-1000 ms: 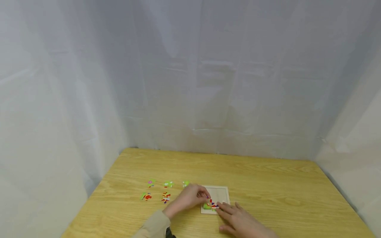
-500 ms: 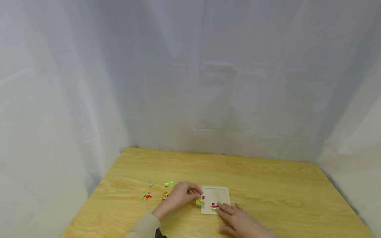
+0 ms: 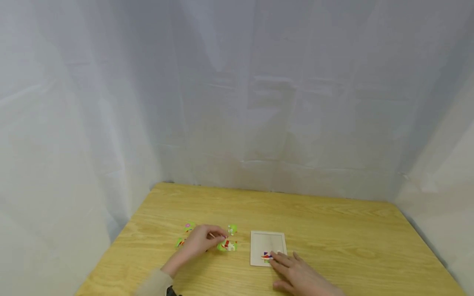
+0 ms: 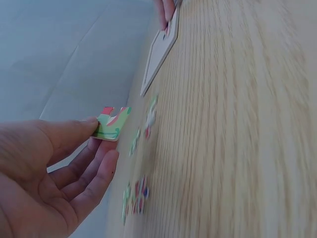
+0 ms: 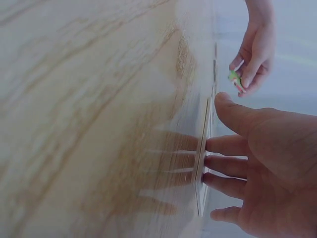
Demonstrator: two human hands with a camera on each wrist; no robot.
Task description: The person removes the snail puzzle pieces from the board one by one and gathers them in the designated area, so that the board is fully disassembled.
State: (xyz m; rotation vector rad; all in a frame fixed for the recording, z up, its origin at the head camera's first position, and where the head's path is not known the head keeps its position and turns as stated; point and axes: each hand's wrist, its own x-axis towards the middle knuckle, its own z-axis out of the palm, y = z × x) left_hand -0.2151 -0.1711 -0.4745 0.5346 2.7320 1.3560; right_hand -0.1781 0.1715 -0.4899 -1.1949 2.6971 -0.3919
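My left hand is raised over the left part of the table. Between thumb and forefinger it pinches a green and red jigsaw puzzle piece, clear of the tabletop in the left wrist view. My right hand has its fingers extended, fingertips on the lower right of a square wooden puzzle board. A red, white and blue piece lies on the board by those fingertips; the fingers may hide more of it. The right wrist view also shows the board under the fingers.
Loose puzzle pieces lie left of the board: a pink and green one, a green and white one and others partly behind the left hand. The wood-grain table is bordered by pale hanging sheets.
My left hand has lifted the green and red puzzle piece off the board and carried it left, over the loose pieces. The right hand has stayed in place.
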